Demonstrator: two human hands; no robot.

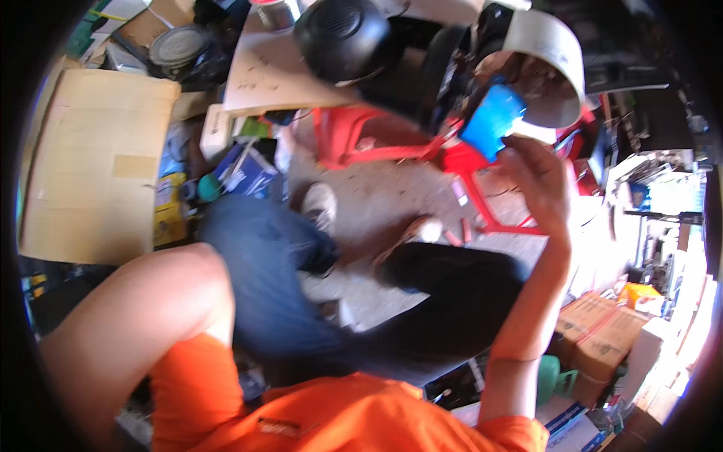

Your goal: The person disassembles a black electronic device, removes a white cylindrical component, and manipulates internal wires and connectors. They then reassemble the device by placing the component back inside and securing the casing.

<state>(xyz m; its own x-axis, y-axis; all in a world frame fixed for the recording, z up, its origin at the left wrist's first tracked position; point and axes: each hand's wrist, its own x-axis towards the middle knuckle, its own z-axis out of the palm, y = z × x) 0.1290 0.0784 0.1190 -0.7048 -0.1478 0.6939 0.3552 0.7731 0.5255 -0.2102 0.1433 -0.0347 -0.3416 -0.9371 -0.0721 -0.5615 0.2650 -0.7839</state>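
Note:
My right hand [538,177] is raised at the right of the head view, its fingertips pinched on the lower corner of a bright blue, shiny piece [493,120]. Blur and glare hide what kind of thing it is. The blue piece is in front of the open mouth of a white round housing [568,56], whose inside looks brownish. Left of that lies a black rounded casing [343,38] with a patch of small holes, on a tan tabletop [263,83]. My left arm [166,294] bends at the elbow toward the lower left, and its hand is out of view.
Red plastic stools [339,147] stand under the tabletop, beyond my feet. A large flat cardboard box [90,166] is at the left, near a blue box [248,169]. Cardboard cartons [599,331] and clutter line the right side. A metal can [275,15] stands on the tabletop.

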